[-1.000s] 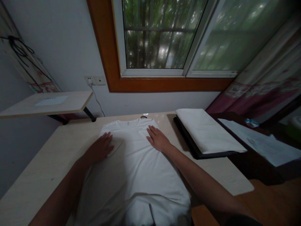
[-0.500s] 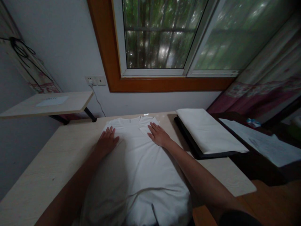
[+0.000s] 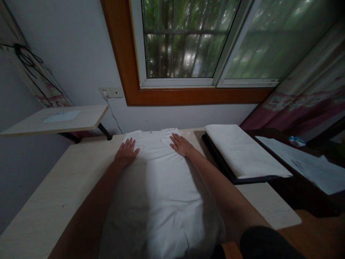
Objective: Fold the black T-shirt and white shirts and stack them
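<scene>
A white T-shirt lies spread on the pale wooden table, its neckline at the far edge by the wall and its lower part toward me. My left hand rests flat on the shirt's left shoulder area, fingers apart. On the other side, my right hand is pressed flat over the right sleeve, which looks folded inward. Neither hand grips the cloth. Soft creases run across the lower part of the shirt.
Folded white cloth lies on a black item at the right. A raised shelf with a paper stands back left. Wall sockets, a window and curtains are behind. Farther right lies a pale sheet.
Both hands and the shirt have slid slightly farther away, toward the wall. The neckline now reaches the table's far edge, and the shirt's near part looks flatter.
</scene>
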Demonstrator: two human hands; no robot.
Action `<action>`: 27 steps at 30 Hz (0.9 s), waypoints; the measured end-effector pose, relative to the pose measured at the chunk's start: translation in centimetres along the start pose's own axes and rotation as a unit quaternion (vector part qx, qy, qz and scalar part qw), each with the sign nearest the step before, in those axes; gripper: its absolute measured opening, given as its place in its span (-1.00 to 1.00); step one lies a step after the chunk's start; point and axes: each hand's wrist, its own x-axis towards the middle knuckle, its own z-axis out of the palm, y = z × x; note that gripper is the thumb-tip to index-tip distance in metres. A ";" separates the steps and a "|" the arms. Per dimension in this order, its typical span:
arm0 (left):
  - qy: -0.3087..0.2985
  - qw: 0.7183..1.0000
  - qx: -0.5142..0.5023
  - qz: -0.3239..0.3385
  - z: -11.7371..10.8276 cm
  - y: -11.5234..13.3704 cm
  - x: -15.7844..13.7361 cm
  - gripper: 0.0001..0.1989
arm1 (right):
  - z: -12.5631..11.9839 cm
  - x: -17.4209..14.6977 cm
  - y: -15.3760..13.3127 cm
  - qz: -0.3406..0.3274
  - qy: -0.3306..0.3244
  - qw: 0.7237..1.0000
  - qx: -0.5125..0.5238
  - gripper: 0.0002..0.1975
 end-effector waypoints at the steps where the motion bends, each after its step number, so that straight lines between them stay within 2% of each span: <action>1: 0.003 1.000 -0.002 0.000 0.0 0.0 0.2 -0.28 | 0.0 0.2 0.1 -0.003 0.008 1.000 0.000 -0.36; 7: 0.027 0.999 -0.017 -0.007 -0.3 0.4 0.2 -0.33 | -0.7 -0.2 -0.5 -0.004 0.065 0.998 0.006 -0.43; 12: 0.142 0.988 -0.059 0.024 -1.4 0.8 -1.0 -0.47 | -2.2 -2.5 -1.5 -0.023 0.118 0.993 0.023 -0.50; 15: 0.171 0.981 -0.074 0.050 -2.2 1.1 -2.1 -0.50 | -2.8 -4.8 -2.1 -0.025 0.119 0.992 0.043 -0.50; 17: 0.159 0.983 -0.070 0.060 -2.6 1.3 -3.2 -0.51 | -2.9 -6.5 -2.3 -0.029 0.106 0.993 0.052 -0.49; 22: 0.083 0.995 -0.029 0.054 -2.6 2.3 -6.9 -0.48 | -2.2 -10.2 -1.7 -0.026 0.062 0.996 0.051 -0.42; 27: 0.062 0.997 -0.006 0.038 -2.0 2.8 -9.7 -0.42 | -1.7 -10.9 -1.3 -0.016 0.045 0.998 0.038 -0.39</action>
